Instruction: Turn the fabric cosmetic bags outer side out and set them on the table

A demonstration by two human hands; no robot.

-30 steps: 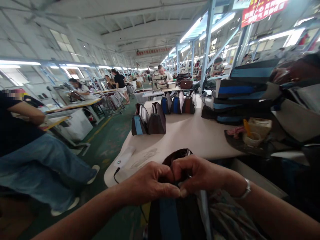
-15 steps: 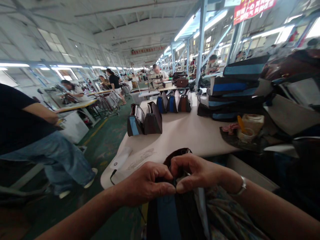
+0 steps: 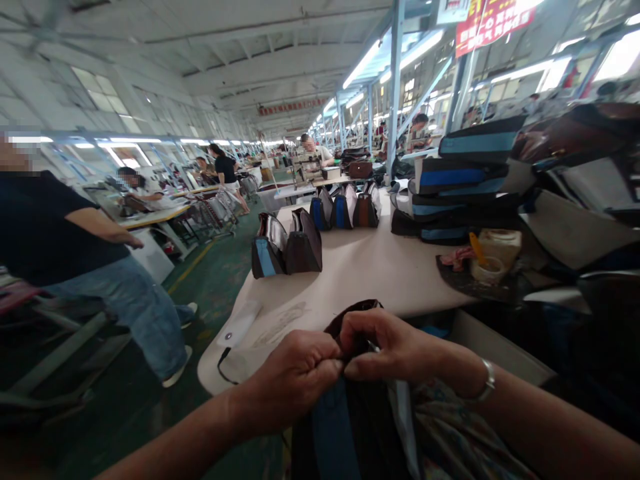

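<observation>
A black bag with a blue stripe [image 3: 336, 433] is upright close to my body, its edge between my hands. My left hand [image 3: 297, 370] is closed, thumb pressed to the curled fingers at the bag's top edge. Right beside it, my right hand [image 3: 385, 343], with a silver bracelet at the wrist, pinches the same edge with thumb and forefinger. The fingertips of both hands nearly touch. My fingers hide the exact spot they grip. Part of the bag's dark rim shows behind my knuckles.
On the pale table [image 3: 350, 267] stand a light-blue-striped bag [image 3: 267, 257], a dark bag [image 3: 305, 250] and smaller bags farther back. Striped pieces [image 3: 455, 177] are stacked at right, near a tub with a yellow brush [image 3: 479, 250]. A person [image 3: 65, 227] is in the left aisle.
My hands stay at the bag's edge; the left fingers have curled in more tightly. The person at left has stepped to the right along the aisle. The view has shifted slightly.
</observation>
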